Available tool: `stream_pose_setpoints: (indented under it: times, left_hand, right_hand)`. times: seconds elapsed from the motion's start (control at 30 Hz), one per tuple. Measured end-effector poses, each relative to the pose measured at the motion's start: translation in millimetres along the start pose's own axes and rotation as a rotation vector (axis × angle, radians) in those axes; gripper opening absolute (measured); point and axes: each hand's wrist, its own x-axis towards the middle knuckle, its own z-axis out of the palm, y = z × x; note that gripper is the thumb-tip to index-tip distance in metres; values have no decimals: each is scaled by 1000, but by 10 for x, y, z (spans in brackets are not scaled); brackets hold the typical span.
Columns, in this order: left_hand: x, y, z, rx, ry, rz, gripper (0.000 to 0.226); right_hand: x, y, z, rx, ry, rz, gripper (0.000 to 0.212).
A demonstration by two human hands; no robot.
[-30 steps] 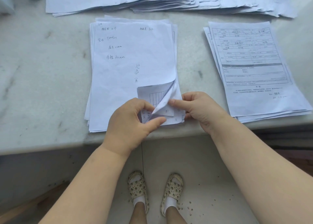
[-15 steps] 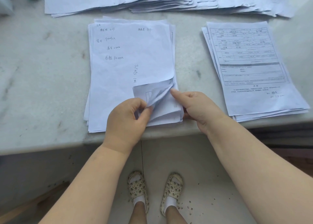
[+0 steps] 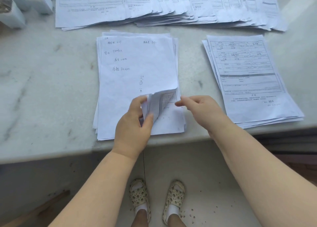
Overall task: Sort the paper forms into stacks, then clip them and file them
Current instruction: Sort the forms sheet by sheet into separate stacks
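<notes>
Marble counter (image 3: 42, 89) near edge: left hand (image 3: 133, 123) pinching middle stack (image 3: 135, 82) corner, right hand (image 3: 200, 110) loose; thin, floppy sheets, best lifted by corners.

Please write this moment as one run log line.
left hand: holds lifted corner of middle stack | right hand: open beside it | stage: sorting

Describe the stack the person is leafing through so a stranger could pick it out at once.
On the pale marble counter, three groups of paper lie; take the middle stack nearest the front edge. Its top sheet shows only scattered handwriting, not a printed form, and the left hand pinches its lifted lower right corner.
</notes>
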Motion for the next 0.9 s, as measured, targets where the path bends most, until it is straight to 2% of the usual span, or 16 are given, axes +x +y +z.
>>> stream_pose_setpoints:
  times: [0.07, 0.13, 0.17, 0.23, 0.27, 0.33, 0.4, 0.47, 0.6, 0.7, 0.8, 0.9]
  left_hand:
    - [-39, 10, -52, -131, -70, -11, 64]
    - [-81, 38, -91, -244, -186, -63, 67]
    - [-88, 45, -99, -248, -258, -76, 62]
    - [-65, 74, -123, -200, -346, -82, 50]
    - [-45, 93, -151, -202, -345, -90, 47]
    - [-6, 198, -264, -182, -292, -64, 40]
    - [41, 340, -399, -99, -206, 28, 30]
    - [130, 476, -518, -27, -134, 136, 31]
    - [406, 846, -562, 110, -66, 349, 36]
    - [616, 1114, -336, 134, -87, 333, 31]
    - [807, 1330, 79, 166, -131, 313, 35]
    - [1033, 1540, 650, 187, -178, 299, 45]
  right_hand:
    - [52, -117, -15, 181, -82, 170, 54]
    - [116, -217, 27, 326, -189, 316, 62]
    - [159, -233, 72, 334, -213, 345, 55]
    - [223, -227, 186, 222, -180, 304, 28]
    - [209, -244, 236, 135, -135, 258, 21]
    - [153, -286, 278, 83, -21, 183, 25]
    - [50, -340, 191, 147, 68, 161, 29]
    - [-15, -352, 3, 230, 143, 149, 28]
    - [-8, -273, -648, 697, 311, 121, 26]
    - [122, -110, -1334, 950, 463, 103, 27]
    - [370, 128, -2136, 1093, 628, 116, 29]
    - [707, 388, -3048, 1216, 634, 224, 25]
